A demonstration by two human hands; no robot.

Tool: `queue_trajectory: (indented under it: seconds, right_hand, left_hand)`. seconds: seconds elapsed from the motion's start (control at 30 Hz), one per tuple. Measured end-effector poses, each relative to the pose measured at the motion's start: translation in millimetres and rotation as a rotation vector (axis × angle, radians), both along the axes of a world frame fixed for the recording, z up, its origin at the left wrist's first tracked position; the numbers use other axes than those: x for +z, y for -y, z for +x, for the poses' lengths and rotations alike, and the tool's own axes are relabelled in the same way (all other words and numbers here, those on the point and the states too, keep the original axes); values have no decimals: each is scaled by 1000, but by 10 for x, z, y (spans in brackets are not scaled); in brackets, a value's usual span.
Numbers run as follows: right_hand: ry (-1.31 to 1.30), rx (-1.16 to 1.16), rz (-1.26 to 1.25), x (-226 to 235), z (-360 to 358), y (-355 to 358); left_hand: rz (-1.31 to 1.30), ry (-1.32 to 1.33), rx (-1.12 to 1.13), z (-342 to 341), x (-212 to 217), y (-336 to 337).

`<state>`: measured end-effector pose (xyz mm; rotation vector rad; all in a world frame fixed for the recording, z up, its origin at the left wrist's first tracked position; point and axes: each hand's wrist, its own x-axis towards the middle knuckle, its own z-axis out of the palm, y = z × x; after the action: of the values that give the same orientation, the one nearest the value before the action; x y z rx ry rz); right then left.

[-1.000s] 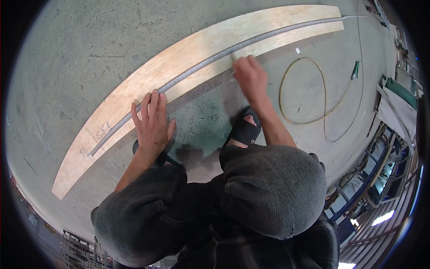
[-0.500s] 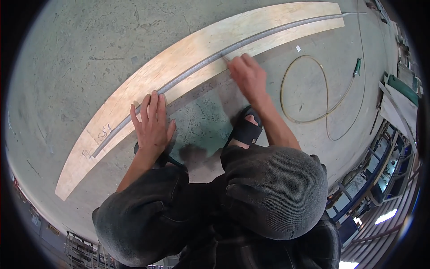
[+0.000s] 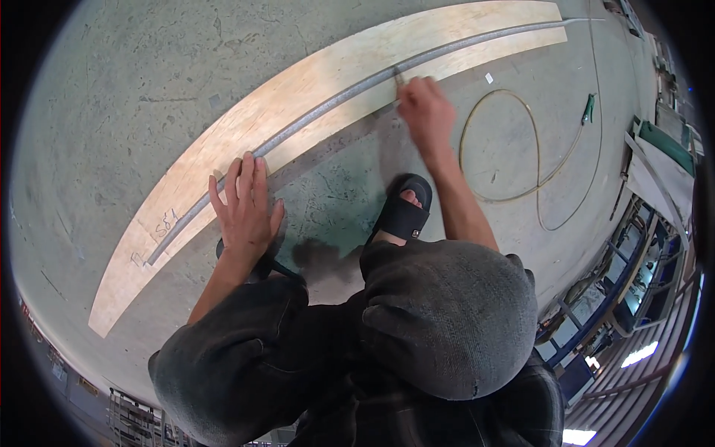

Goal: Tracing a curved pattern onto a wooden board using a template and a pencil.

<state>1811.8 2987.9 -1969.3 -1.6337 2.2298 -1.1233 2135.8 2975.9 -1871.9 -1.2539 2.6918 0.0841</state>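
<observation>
Concrete floor (image 3: 134, 89), grey, bearing all. Plywood board (image 3: 246, 127), long and pale, its long axis running from my lower left to upper right. Metal straightedge (image 3: 328, 104), thin, grey, lying lengthwise on the board. My left hand (image 3: 244, 208), fingers spread flat, pressing the board's near edge just beside the straightedge. My right hand (image 3: 424, 112), farther along, fingers pinched on a pencil (image 3: 398, 77) whose tip touches the straightedge. Yellow hose loop (image 3: 521, 149), to the right.

Yellow hose (image 3: 521, 141) (looped), black sandal (image 3: 402, 212)
</observation>
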Motion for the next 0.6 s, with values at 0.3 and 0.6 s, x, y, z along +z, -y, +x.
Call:
queue_trajectory:
  seconds: [0.3,0.6]
  right_hand:
    - [123,-47,61,-95,-263,22]
    - [60,75,-46,-62,-253,-24]
  left_hand:
    - [12,25,3,-16,-32,-24]
    - [8,61,1,-166,31,-9]
